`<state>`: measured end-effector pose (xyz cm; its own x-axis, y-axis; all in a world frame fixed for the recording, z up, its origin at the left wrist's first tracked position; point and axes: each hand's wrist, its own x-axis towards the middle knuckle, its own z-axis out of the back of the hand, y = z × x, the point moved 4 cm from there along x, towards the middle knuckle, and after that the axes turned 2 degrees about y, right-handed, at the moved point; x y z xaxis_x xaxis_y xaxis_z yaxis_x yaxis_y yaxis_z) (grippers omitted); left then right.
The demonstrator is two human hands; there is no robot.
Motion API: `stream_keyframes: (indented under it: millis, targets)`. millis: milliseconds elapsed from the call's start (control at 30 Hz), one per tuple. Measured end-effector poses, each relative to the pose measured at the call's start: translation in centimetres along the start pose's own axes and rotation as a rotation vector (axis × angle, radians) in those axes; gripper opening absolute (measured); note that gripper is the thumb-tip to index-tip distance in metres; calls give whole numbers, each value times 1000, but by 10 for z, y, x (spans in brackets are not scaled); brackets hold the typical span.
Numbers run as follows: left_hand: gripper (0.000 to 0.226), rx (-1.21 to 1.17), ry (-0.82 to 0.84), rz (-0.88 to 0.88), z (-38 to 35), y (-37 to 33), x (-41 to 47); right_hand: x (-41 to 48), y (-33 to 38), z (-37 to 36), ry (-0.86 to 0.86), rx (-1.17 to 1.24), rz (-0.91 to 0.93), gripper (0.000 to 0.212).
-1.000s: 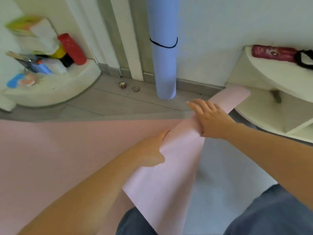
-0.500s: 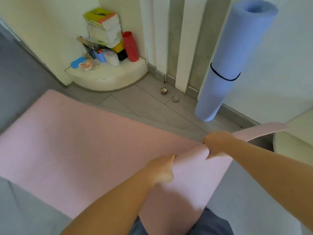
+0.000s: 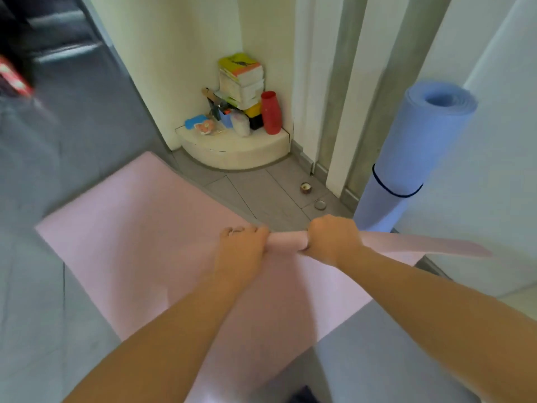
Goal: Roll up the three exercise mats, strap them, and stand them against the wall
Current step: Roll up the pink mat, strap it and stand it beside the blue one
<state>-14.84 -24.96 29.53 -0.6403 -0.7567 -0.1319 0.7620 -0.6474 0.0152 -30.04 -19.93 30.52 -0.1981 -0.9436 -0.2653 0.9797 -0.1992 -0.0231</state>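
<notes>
One pink mat (image 3: 139, 242) is seen spread flat to the left of the blue mat (image 3: 406, 158). Only one end is curled into a thin, tight roll, and the roll's flattened tip juts out just below the blue mat's foot. That roll is clenched by both hands, the left hand (image 3: 242, 245) and the right hand (image 3: 334, 238), side by side with knuckles up and forearms stretched forward. A short stretch of roll is bared between them. The blue mat is stood upright against the white wall, bound by a black strap (image 3: 395, 193). Grey floor tiles (image 3: 261, 193) are laid to its left. Farther left, a low corner shelf (image 3: 232, 152) is loaded with a red bottle (image 3: 270, 113) and stacked books (image 3: 241, 80).
</notes>
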Motion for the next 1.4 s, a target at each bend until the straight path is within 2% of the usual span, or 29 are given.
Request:
stream_keyframes:
  millis: [67,100,167,233,300,433,533,667,733,833,933,967,1033,1100,1200,1267,1333,1400]
  targets:
    - [20,8,-243,-39,46,18,12,6,0,44,36,108,61,34]
    - [19,27,-334,-74,69,24,15,8,-4,65,109,188,98,41]
    - [29,108,-475,-122,116,36,18,3,-20,111,234,318,138,56]
    - [33,203,-617,-139,164,48,23,-6,-40,145,252,294,125,67]
    - [32,302,-770,-149,212,55,24,-13,-57,168,120,260,78,65]
    - [23,425,-951,-148,291,50,24,-27,-67,228,-272,307,28,34]
    - [29,479,-1023,-89,345,38,25,-48,-70,284,-362,330,-33,23]
    - [38,534,-1028,-29,410,19,40,-96,-71,359,-186,310,-137,14]
    - [29,503,-1112,-87,456,0,40,-127,-82,403,-149,349,-208,21]
    - [41,426,-1128,-93,510,-20,41,-162,-106,452,-152,500,-289,34]
    - [40,392,-1188,-98,541,-34,32,-179,-122,477,-191,566,-327,34]
    - [41,407,-1180,-112,543,-35,33,-179,-123,477,-190,585,-330,33]
    - [49,445,-1042,-114,537,-34,37,-171,-121,463,-167,617,-323,32]
    - [60,446,-829,-147,519,-27,45,-155,-116,440,-129,643,-308,33]
    - [86,417,-474,-317,480,-20,47,-125,-97,404,-48,687,-265,38]
    - [79,354,-333,-456,457,-20,45,-103,-78,385,-1,700,-228,41]
    - [62,295,-211,-586,441,-12,46,-83,-54,371,45,715,-196,41]
    - [51,287,-108,-622,434,7,53,-66,-33,362,53,708,-176,39]
